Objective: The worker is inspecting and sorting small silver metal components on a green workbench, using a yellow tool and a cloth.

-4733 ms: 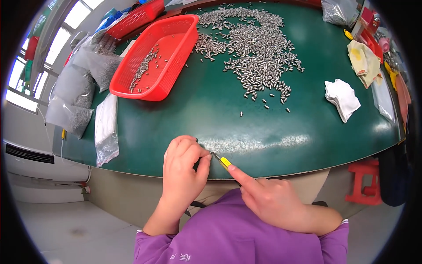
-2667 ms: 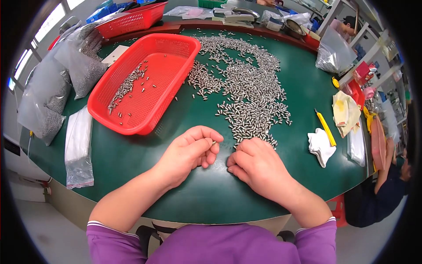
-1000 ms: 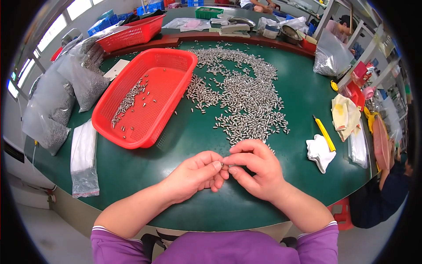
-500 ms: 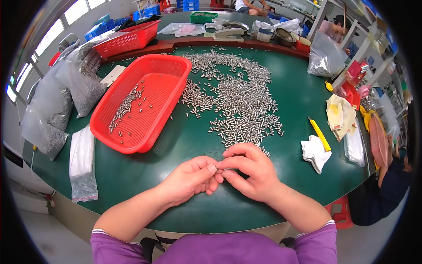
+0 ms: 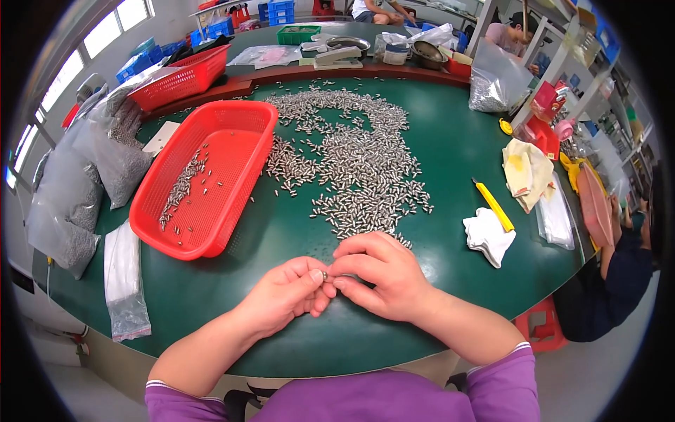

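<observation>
Between the thumb and fingers of my left hand (image 5: 281, 297) is a small silvery metal part (image 5: 325, 276), one end showing. My right hand (image 5: 385, 276) meets it from the right, thumb and fingers closed at the fingertips; what they pinch is too small to make out. Just beyond my hands spreads a large loose pile of small metal parts (image 5: 362, 158) on the green tabletop (image 5: 439, 281). Left of the pile stands a red plastic basket (image 5: 242, 183) with a small group of the same parts (image 5: 184, 186) along its left side.
At the left are clear bags of metal parts (image 5: 63, 204) and a stack of plastic bags (image 5: 125, 281). To the right lie a yellow cutter knife (image 5: 493, 205), a white cloth (image 5: 489, 239) and stained gloves (image 5: 527, 172). A scale (image 5: 339, 58) stands at the back. Other people sit farther off.
The whole view has shifted, so the table and its things appear farther left. My hands remain together, and the metal part's end now shows more plainly at my left fingertips.
</observation>
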A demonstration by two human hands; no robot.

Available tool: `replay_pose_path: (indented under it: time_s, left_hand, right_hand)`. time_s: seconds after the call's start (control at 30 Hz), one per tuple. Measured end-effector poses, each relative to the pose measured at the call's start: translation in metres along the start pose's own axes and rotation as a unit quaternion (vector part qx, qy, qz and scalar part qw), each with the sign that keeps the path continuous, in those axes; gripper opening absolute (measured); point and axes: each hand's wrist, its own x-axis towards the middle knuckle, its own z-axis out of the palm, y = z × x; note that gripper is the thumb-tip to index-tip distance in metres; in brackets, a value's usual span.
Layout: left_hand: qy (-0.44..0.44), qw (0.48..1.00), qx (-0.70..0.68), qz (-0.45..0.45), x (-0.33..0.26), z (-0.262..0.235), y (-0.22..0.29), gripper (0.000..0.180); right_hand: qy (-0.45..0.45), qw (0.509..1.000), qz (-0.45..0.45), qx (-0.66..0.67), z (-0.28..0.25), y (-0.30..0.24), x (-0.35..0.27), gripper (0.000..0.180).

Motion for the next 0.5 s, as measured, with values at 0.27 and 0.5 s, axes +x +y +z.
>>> replay_pose_path:
  time_s: [0.27,0.5]
  left_hand:
    - [0.053,0.988,0.102,0.107,0.007,-0.003,0.004,0.011]
    - [0.141,0.862,0.449,0.188,-0.002,0.007,0.001,0.011]
  right_hand:
    - [0.119,0.986,0.044,-0.112,-0.022,0.034,0.008,0.019]
    - [0.253,0.910,0.218,-0.244,-0.107,0.045,-0.002,0.023]
